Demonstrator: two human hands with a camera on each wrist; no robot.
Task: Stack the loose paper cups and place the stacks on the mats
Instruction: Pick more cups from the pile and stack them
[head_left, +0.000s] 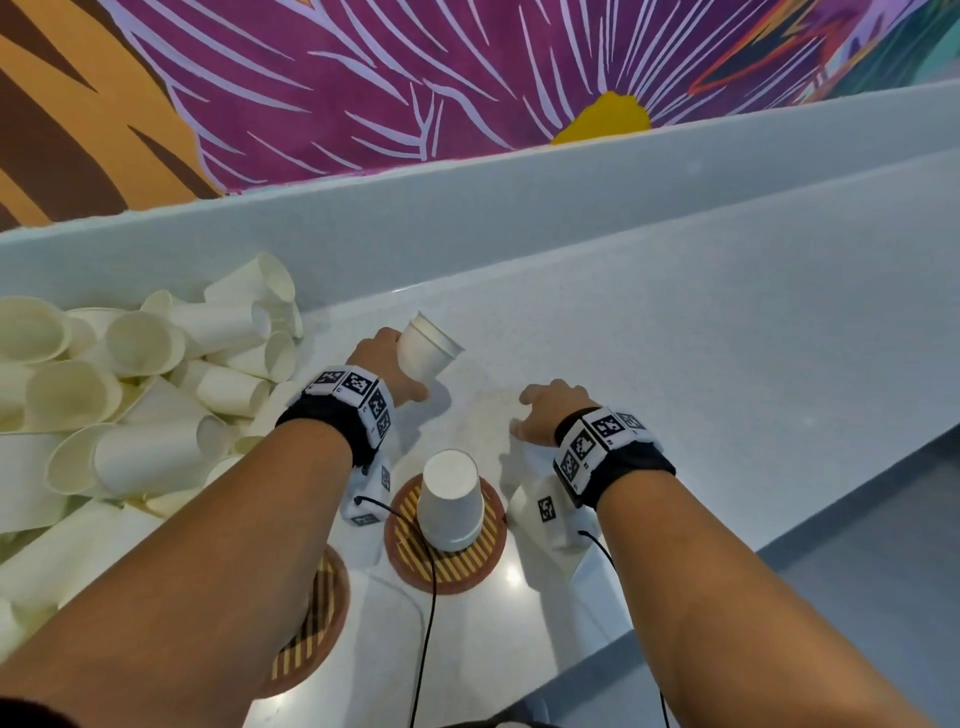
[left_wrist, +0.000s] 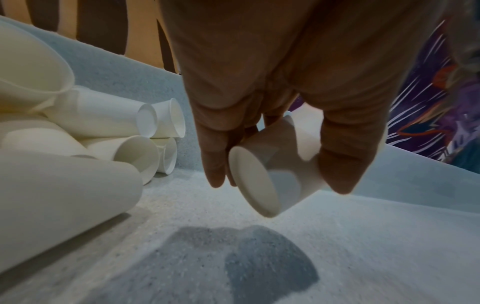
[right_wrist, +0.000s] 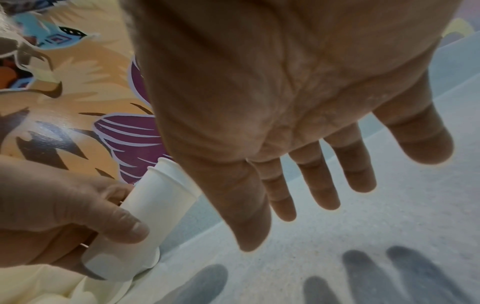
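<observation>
A white paper cup (head_left: 428, 349) is being held tilted above the counter. An inverted cup (head_left: 450, 501) is standing on a striped round mat (head_left: 470, 574). Loose cups (head_left: 130, 374) are lying heaped at left, beside a second mat (head_left: 317, 613).

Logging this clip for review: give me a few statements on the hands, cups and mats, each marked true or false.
1. The left hand holds a paper cup. True.
2. The right hand grips a cup. False: its fingers are spread and it holds nothing.
3. An upside-down cup stands on the striped mat. True.
4. The pile of loose cups lies on the person's right. False: it lies on the left.
5. The held cup rests on the counter. False: the left wrist view shows it clear of the surface, tilted.
</observation>
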